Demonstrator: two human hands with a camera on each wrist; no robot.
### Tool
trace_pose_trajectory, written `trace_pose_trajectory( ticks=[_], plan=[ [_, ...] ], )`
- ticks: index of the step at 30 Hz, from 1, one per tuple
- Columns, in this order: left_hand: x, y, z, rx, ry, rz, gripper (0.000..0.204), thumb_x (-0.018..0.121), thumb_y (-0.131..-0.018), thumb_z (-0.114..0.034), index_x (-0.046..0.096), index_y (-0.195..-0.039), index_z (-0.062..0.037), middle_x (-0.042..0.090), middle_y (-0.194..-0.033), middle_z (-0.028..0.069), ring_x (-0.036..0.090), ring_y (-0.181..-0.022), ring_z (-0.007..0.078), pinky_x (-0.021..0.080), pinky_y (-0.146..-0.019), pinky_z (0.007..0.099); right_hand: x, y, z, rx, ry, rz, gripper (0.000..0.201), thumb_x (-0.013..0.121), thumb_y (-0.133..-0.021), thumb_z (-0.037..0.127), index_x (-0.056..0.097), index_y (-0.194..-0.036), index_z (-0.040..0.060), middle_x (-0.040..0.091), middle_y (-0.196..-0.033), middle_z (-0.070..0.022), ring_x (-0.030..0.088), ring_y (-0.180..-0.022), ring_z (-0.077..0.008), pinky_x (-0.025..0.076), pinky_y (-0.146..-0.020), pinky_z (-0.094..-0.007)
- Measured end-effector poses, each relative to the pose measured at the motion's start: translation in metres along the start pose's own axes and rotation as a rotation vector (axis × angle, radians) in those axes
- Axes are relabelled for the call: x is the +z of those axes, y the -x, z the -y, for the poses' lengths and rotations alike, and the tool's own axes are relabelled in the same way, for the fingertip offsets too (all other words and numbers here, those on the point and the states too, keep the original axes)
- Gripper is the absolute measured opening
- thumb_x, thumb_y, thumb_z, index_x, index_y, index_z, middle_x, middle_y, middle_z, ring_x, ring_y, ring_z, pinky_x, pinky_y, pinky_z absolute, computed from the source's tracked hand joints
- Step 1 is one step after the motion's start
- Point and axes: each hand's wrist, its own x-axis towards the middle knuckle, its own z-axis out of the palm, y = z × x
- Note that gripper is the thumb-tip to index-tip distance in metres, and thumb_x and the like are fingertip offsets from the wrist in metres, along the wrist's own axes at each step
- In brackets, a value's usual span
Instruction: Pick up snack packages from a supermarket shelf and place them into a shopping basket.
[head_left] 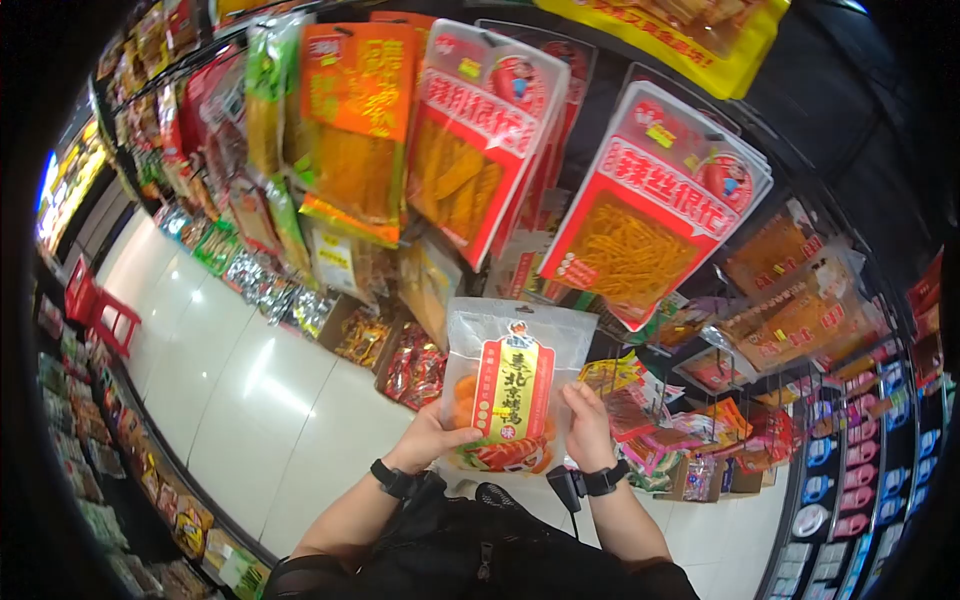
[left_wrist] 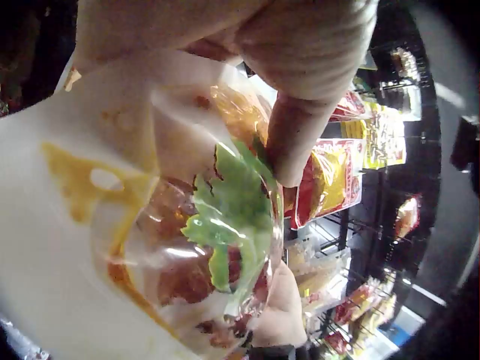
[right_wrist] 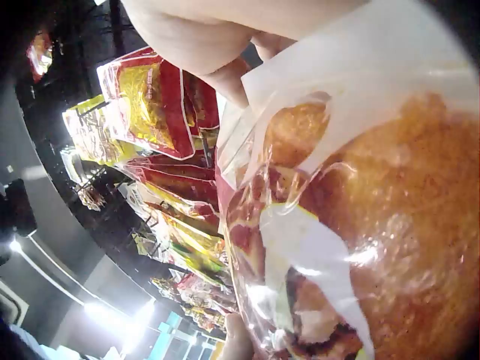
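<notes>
In the head view a clear and white snack bag with a red and yellow label and a picture of roast duck is held upright before the person's chest. The left hand grips its lower left side, thumb across the front. Along the right edge, the right hand pinches it. Close up in the left wrist view, the bag shows a printed green leaf beside the left thumb. In the right wrist view, browned food shows on the bag below the right hand.
Red-framed spicy snack packs and an orange pack hang on the rack just beyond the bag. Boxes of small wrapped snacks sit lower down. A red plastic stool-like item stands on the pale tiled floor at left.
</notes>
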Motion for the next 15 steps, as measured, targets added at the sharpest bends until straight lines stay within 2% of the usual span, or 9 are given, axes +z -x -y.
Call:
trace_pose_trajectory(
  ticks=[3, 5, 7, 8, 9, 12, 15],
  plan=[
    [0.001, 0.028, -0.002, 0.031, 0.012, -0.017, 0.057, 0.064, -0.076, 0.004, 0.041, -0.128, -0.0006, 0.055, -0.118, 0.0046, 0.053, -0.106, 0.0124, 0.041, -0.093, 0.0288, -0.002, 0.016, -0.022, 0.045, -0.053, -0.021, 0.008, 0.052, -0.09, 0.012, 0.057, -0.09, 0.0057, 0.061, -0.088, 0.0, 0.056, -0.082, -0.0081, 0.043, -0.077, -0.0227],
    [-0.008, 0.047, 0.002, 0.034, 0.013, -0.057, 0.058, 0.065, -0.076, 0.005, 0.04, -0.128, 0.0002, 0.054, -0.119, 0.0048, 0.052, -0.106, 0.0122, 0.041, -0.093, 0.0287, 0.004, 0.023, -0.036, 0.088, -0.055, -0.021, 0.01, 0.052, -0.089, 0.01, 0.057, -0.096, 0.0051, 0.061, -0.092, -0.0002, 0.055, -0.087, -0.0077, 0.042, -0.079, -0.0227],
    [-0.015, 0.066, -0.002, 0.043, 0.002, -0.095, 0.054, 0.069, -0.074, 0.001, 0.045, -0.123, -0.001, 0.056, -0.117, 0.0045, 0.053, -0.106, 0.0127, 0.041, -0.093, 0.0301, 0.022, 0.034, -0.04, 0.083, 0.035, 0.11, 0.016, 0.052, -0.089, 0.009, 0.056, -0.104, 0.0045, 0.06, -0.099, -0.0013, 0.054, -0.092, -0.0086, 0.041, -0.083, -0.0243],
    [-0.021, 0.076, -0.004, 0.056, 0.005, -0.117, 0.054, 0.069, -0.074, 0.001, 0.045, -0.123, -0.001, 0.056, -0.117, 0.0045, 0.053, -0.106, 0.0127, 0.041, -0.093, 0.0301, 0.027, 0.036, -0.047, 0.082, 0.093, 0.184, 0.026, 0.054, -0.088, 0.01, 0.052, -0.113, 0.0034, 0.058, -0.108, -0.0029, 0.053, -0.099, -0.0105, 0.039, -0.088, -0.0264],
    [-0.027, 0.086, -0.006, 0.076, -0.006, -0.133, 0.054, 0.069, -0.074, 0.001, 0.046, -0.123, -0.0009, 0.056, -0.117, 0.0046, 0.053, -0.106, 0.0128, 0.041, -0.094, 0.0302, 0.035, 0.04, -0.052, 0.092, 0.098, 0.206, 0.026, 0.054, -0.088, 0.01, 0.052, -0.113, 0.0034, 0.058, -0.108, -0.0029, 0.053, -0.099, -0.0105, 0.039, -0.088, -0.0264],
    [-0.039, 0.118, -0.016, 0.12, 0.003, -0.212, 0.053, 0.069, -0.074, 0.001, 0.047, -0.122, -0.0007, 0.056, -0.116, 0.0047, 0.053, -0.105, 0.0129, 0.041, -0.094, 0.0302, 0.057, 0.047, -0.067, 0.194, 0.163, 0.443, 0.042, 0.06, -0.085, 0.014, 0.046, -0.123, 0.0017, 0.055, -0.116, -0.0046, 0.05, -0.108, -0.0135, 0.037, -0.093, -0.0289],
    [-0.077, 0.167, -0.03, 0.16, 0.017, -0.3, 0.051, 0.07, -0.073, 0.0, 0.048, -0.12, -0.0007, 0.057, -0.115, 0.0046, 0.053, -0.105, 0.0128, 0.041, -0.093, 0.03, 0.111, 0.057, -0.103, 0.263, 0.191, 0.595, 0.045, 0.062, -0.084, 0.016, 0.046, -0.123, 0.0011, 0.055, -0.116, -0.0044, 0.051, -0.106, -0.0139, 0.038, -0.093, -0.0297]
  ],
)
